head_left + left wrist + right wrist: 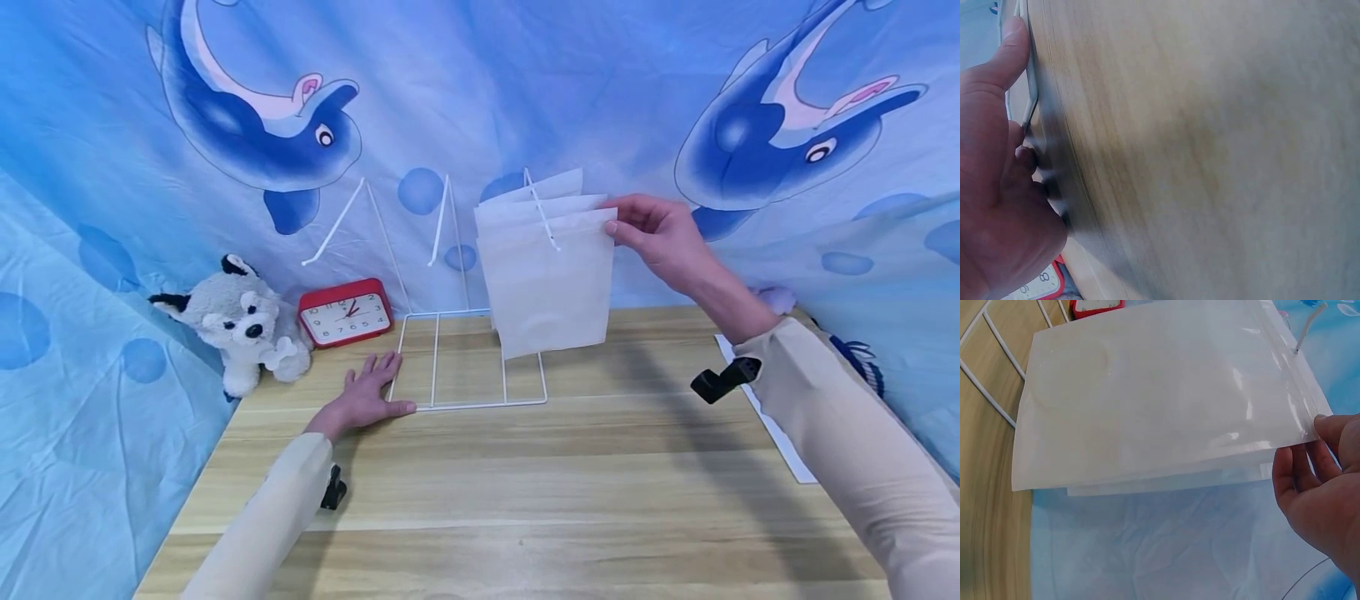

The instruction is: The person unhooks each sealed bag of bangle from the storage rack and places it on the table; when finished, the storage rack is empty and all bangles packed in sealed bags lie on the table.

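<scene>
A white wire rack stands on the table, with three slanted prongs rising at its back. Several thin white pouches hang on its right-hand prong, whose tip pokes through near their top edge. My right hand pinches the front pouch by its upper right corner; in the right wrist view thumb and fingers meet at the glossy pouch's edge. Over at the rack's left end, my left hand rests with fingers spread. In the left wrist view its thumb lies on the wire base.
Left of the rack sit a red clock and a grey-white plush husky. A flat white sheet lies under the right forearm at the wooden table's right side. Behind hangs a blue dolphin curtain.
</scene>
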Tool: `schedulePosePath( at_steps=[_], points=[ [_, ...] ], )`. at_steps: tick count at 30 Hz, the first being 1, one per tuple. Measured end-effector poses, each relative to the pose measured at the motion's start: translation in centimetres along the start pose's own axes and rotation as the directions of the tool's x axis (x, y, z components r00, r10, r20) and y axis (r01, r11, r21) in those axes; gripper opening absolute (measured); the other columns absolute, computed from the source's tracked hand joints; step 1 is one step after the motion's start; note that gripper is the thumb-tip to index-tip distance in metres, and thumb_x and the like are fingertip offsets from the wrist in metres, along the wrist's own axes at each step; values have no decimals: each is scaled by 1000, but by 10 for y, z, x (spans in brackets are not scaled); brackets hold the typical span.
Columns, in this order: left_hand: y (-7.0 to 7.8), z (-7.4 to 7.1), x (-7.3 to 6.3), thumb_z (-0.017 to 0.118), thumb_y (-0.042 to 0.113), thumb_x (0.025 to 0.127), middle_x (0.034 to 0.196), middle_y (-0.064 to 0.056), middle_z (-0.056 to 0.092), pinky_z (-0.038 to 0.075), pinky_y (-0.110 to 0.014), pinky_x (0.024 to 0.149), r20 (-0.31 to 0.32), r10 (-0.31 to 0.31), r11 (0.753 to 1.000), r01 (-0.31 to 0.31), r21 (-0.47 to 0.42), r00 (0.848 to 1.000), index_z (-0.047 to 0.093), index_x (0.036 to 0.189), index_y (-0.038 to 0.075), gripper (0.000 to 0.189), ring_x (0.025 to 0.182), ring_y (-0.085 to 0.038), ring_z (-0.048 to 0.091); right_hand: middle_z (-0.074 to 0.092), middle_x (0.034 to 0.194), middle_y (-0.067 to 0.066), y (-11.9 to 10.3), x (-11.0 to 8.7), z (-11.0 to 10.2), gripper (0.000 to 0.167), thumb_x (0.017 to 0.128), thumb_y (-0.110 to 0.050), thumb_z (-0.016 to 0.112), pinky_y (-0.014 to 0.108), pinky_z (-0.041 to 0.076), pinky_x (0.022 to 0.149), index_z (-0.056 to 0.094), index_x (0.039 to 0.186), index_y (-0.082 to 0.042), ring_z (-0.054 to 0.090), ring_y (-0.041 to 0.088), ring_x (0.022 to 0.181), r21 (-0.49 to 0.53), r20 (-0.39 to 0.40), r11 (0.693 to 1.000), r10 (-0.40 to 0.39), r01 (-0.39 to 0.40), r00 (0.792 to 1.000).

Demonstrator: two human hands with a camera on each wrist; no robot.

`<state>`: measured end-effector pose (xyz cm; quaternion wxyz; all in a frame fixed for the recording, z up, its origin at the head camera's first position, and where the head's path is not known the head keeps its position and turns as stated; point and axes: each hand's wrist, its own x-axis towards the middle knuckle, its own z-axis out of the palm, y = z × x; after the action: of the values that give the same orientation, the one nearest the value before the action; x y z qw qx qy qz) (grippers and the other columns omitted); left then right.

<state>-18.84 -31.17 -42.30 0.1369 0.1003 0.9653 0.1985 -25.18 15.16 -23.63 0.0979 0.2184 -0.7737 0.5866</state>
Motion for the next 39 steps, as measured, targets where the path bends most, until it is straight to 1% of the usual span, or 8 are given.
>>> schedulePosePath(
  at_steps=[3, 9, 17, 21, 25, 27, 34, 39],
  points=[
    [0, -1, 0, 69, 59, 87, 164, -22, 10, -7, -69, 111, -4, 3, 1000, -3, 3, 1000, 16, 159, 2, 106, 148, -48, -4, 70, 99, 1, 0, 0, 2, 26, 98, -9, 64, 22, 55, 77, 69, 124, -3, 67, 14, 86, -14, 7, 1000, 5, -5, 1000],
    [0, -1, -2, 68, 59, 87, 164, -23, 9, -7, -69, 111, -9, 14, 1000, -14, 1, 1000, 16, 159, 1, 106, 148, -48, -4, 72, 99, -2, -1, -2, 2, 24, 99, -7, 63, 22, 56, 76, 69, 122, -1, 68, 13, 84, 32, 16, 999, 28, -29, 999],
    [3, -3, 3, 68, 59, 87, 164, -22, 9, -7, -70, 111, -5, 5, 1000, -5, 8, 1000, 16, 159, 1, 106, 148, -48, -4, 72, 97, -2, -10, -12, -2, 23, 99, -12, 65, 23, 56, 76, 71, 119, -4, 68, 13, 84, 15, 8, 999, 29, -29, 1000],
    [3, -3, 2, 68, 60, 86, 164, -23, 9, -7, -70, 111, -3, 5, 1000, -5, 7, 1000, 15, 159, 2, 107, 148, -48, -4, 72, 97, -1, -15, -23, -6, 23, 98, -14, 66, 23, 56, 76, 72, 118, -6, 68, 14, 85, -6, 11, 999, 31, -31, 999],
    [2, 0, -3, 69, 60, 85, 164, -24, 10, -7, -70, 110, -5, -1, 1000, 1, -8, 1000, 16, 159, 1, 108, 147, -49, -4, 72, 99, 0, -21, -36, -8, 25, 99, -17, 65, 24, 56, 78, 72, 120, -6, 68, 15, 86, -16, 34, 999, 37, -36, 999],
    [3, 2, -3, 70, 59, 85, 163, -25, 11, -7, -70, 110, -14, 2, 1000, -2, -13, 1000, 17, 158, 0, 108, 147, -50, -3, 73, 98, 1, -25, -43, -12, 25, 99, -17, 65, 25, 56, 79, 72, 120, -5, 68, 16, 86, -4, 31, 1000, 29, -29, 999],
    [3, 11, -10, 71, 58, 85, 162, -27, 12, -6, -73, 108, -16, 15, 1000, -16, -23, 1000, 18, 157, -2, 108, 146, -52, -2, 74, 95, 2, -39, -65, -15, 23, 98, -12, 66, 25, 55, 76, 72, 117, 0, 68, 17, 83, 25, 52, 999, -22, 21, 998],
    [7, 5, -11, 72, 57, 85, 162, -28, 12, -5, -74, 107, -42, 33, 999, -35, -31, 999, 19, 157, -3, 108, 146, -52, -2, 74, 93, 2, -44, -73, -25, 21, 97, -7, 66, 24, 54, 75, 71, 116, 2, 68, 16, 82, 39, 67, 999, -39, 36, 997]
  ],
)
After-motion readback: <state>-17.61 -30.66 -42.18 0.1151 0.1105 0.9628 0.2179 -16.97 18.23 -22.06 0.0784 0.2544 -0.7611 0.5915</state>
